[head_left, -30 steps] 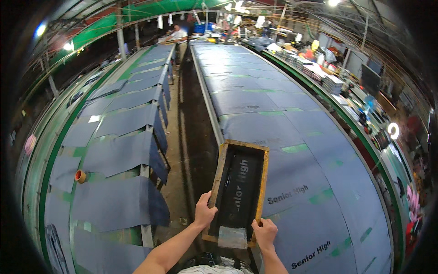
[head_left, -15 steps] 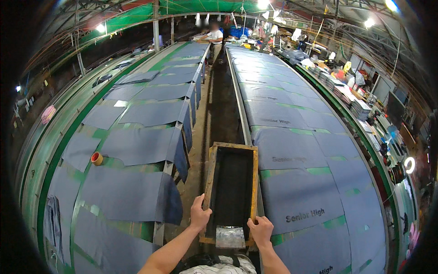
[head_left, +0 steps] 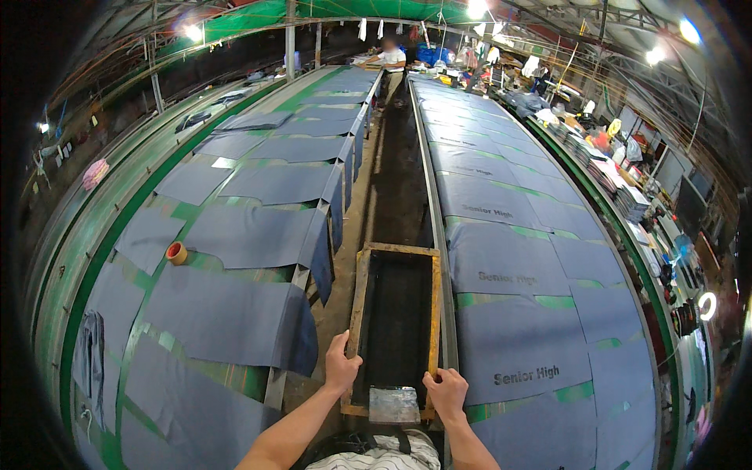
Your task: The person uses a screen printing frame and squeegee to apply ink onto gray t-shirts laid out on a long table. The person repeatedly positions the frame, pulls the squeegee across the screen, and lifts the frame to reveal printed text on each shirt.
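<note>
A screen-printing frame [head_left: 435, 313] with worn yellow-brown wooden sides and a dark mesh is in front of me, above the aisle. My left hand [head_left: 342, 365] is closed round its left side near the lower end. On the opposite side my right hand [head_left: 446, 392] grips the frame's right edge with bent fingers. A flat, silvery grey piece [head_left: 394, 406] lies across the near end of the frame, between my hands. To the right, blue-grey fabric pieces [head_left: 509, 329] with dark printed lettering cover a long table. More fabric pieces [head_left: 219, 313], showing no print, lie on the left table.
A roll of tape [head_left: 177, 253] sits on the left table, where some fabric hangs over the aisle edge. Metal rails [head_left: 435, 204] border the aisle. At its far end stands a person [head_left: 392, 61]. Stacks and clutter [head_left: 619, 188] fill the far-right bench.
The view has shifted slightly, so the tables and far person appear further right. My hands keep the same grip on the frame.
</note>
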